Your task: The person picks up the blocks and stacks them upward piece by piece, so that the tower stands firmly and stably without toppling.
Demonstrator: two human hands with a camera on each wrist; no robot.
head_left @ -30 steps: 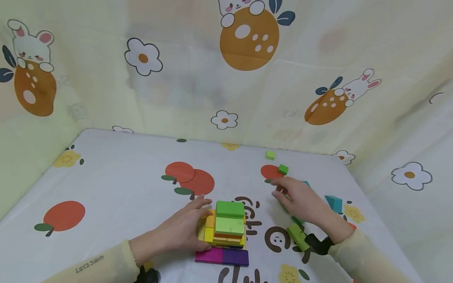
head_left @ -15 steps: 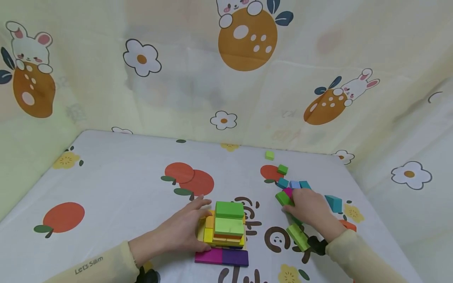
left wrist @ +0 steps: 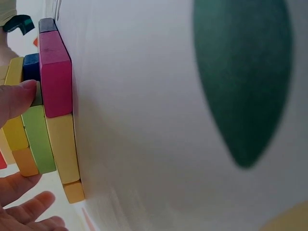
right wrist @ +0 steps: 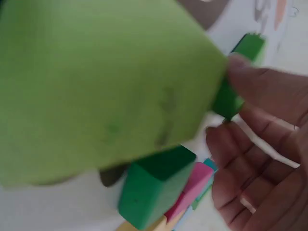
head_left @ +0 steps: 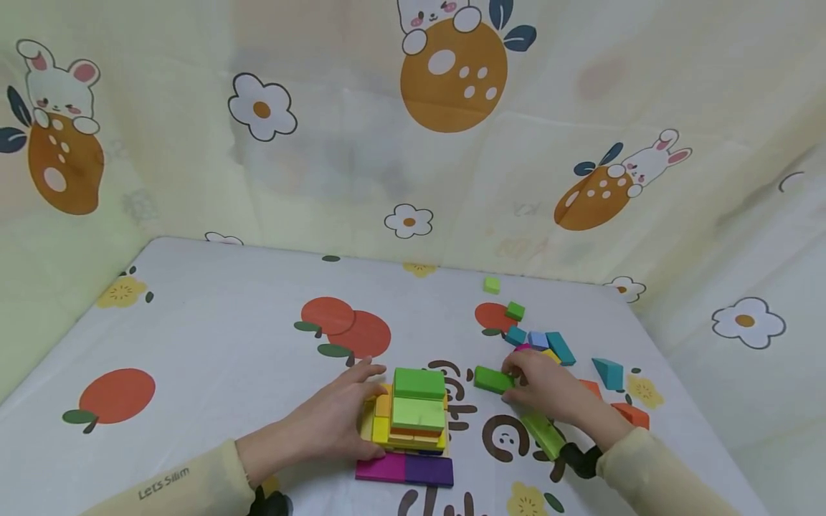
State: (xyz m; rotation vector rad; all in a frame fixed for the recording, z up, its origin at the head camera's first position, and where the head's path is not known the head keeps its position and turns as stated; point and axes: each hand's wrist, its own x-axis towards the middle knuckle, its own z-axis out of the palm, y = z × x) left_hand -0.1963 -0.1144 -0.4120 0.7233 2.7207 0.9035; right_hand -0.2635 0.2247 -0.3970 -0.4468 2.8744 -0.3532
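Two hands are at work. My right hand (head_left: 548, 390) pinches a green block (head_left: 493, 379) at its right end, fingertips (right wrist: 240, 72) curled on it; the block sits low over the cloth (head_left: 226, 344), between the stack and the loose pile, and I cannot tell whether it touches the cloth. In the right wrist view the same block (right wrist: 243, 53) shows past my fingertips, with a large blurred green face filling most of the frame and a darker green block (right wrist: 154, 185) below it, next to a pink piece (right wrist: 192, 185).

My left hand (head_left: 338, 416) rests against the left side of the stack (head_left: 416, 412), fingers fairly straight along it, thumb at the near corner. In the left wrist view my thumb (left wrist: 17, 98) presses the stack's edge, and the other fingertips show at the bottom of the frame.

Stack, from the top: two green blocks, then yellow and orange layers, on a magenta-and-purple base (head_left: 404, 468) flat on the cloth.

Just behind my right hand lies a pile (head_left: 542, 340) of teal, pale blue, yellow and pink pieces. A long green block (head_left: 544, 433) lies under my right wrist. A teal wedge (head_left: 609, 373) and an orange piece (head_left: 631, 414) lie to the right. Two small green cubes (head_left: 514, 310) (head_left: 492, 284) lie further back, well apart from the stack.
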